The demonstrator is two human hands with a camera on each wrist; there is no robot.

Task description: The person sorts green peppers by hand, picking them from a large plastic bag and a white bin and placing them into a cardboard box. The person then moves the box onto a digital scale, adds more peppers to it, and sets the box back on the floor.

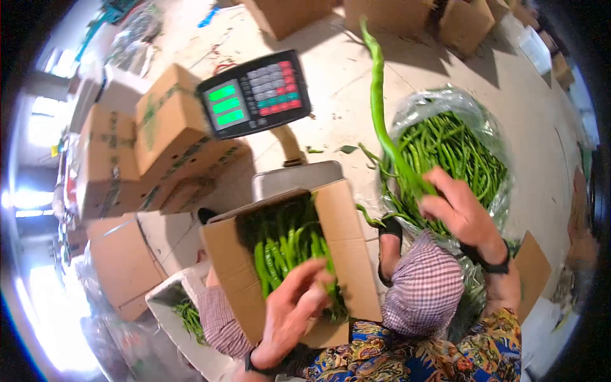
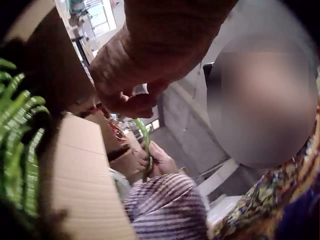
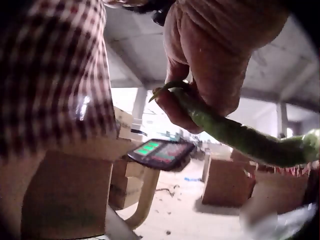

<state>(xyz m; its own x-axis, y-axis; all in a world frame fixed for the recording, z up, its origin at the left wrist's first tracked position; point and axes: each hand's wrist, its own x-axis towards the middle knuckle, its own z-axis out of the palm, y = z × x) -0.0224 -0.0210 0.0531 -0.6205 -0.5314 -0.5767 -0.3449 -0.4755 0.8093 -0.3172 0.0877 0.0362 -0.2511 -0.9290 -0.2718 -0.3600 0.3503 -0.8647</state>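
My right hand [image 1: 458,207] pinches a long green chili pepper [image 1: 379,102] by its stem end, and the pepper sticks out forward beside the bag. In the right wrist view, thumb and fingers close on the curved stem of that pepper [image 3: 245,142]. Below this hand lies a clear plastic bag [image 1: 487,108] full of green peppers [image 1: 455,143]. My left hand [image 1: 296,309] is over the open cardboard box [image 1: 347,248], fingers loosely bent and holding nothing visible. Green peppers [image 1: 277,258] lie side by side inside the box, partly hidden by that hand.
The box stands at a scale platform [image 1: 299,178], with a lit scale display [image 1: 254,95] beyond it. Cardboard boxes [image 1: 168,121] are stacked at the left, more along the back. A white foam box [image 1: 162,299] with some peppers sits at the lower left.
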